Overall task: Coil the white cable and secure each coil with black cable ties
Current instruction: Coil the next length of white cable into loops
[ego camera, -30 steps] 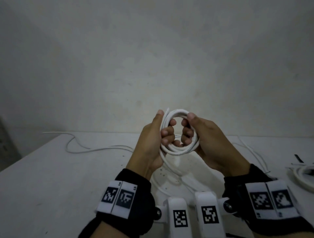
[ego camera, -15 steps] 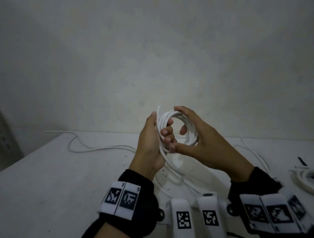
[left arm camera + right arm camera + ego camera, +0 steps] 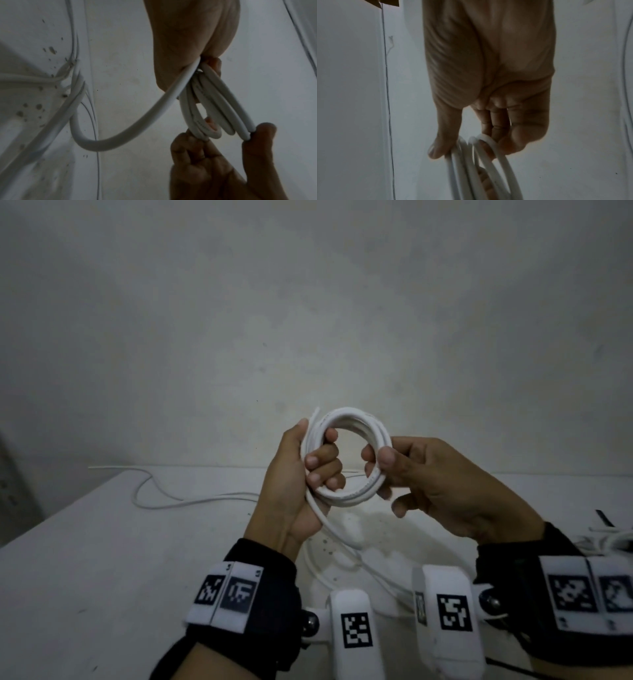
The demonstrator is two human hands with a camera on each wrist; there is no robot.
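Observation:
I hold a small round coil of white cable [image 3: 349,419] upright above the table, between both hands. My left hand [image 3: 308,470] grips the coil's left side, fingers curled through the ring. My right hand [image 3: 383,463] pinches the right side between thumb and fingers. In the left wrist view the coil [image 3: 212,97] shows several loops, with the loose cable tail [image 3: 130,129] hanging from my left hand [image 3: 193,54] down to the table. The right wrist view shows my right hand [image 3: 464,147] pinching the loops [image 3: 481,169]. A black cable tie [image 3: 604,518] lies far right.
The white table [image 3: 102,559] carries the loose run of white cable [image 3: 191,499] trailing left and back. Another white coil [image 3: 613,542] lies at the right edge, partly hidden by my right wrist strap. A plain wall stands close behind the table.
My right hand shifted from the coil's top and front to pinch its right side. The coil now faces me more squarely, and the left hand kept its grip.

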